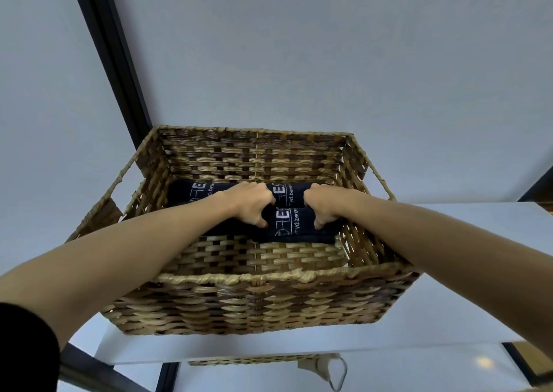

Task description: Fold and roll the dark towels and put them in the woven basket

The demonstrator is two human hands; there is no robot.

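Hands point(287, 206) around rolled towel point(287, 222)

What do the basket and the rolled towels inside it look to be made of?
The basket looks like woven rattan or wicker: flat tan and brown strips interlaced, with a rope-wrapped rim and a slight sheen. It may be synthetic. The rolled towels, gripped by the left hand and right hand, look like dark navy terry cloth, matte, with white lettering.

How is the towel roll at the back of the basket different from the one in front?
The back towel roll lies against the woven basket's far wall; the front towel roll lies nearer. The left hand and right hand grip the front roll, not the back one. Both are dark with white lettering.
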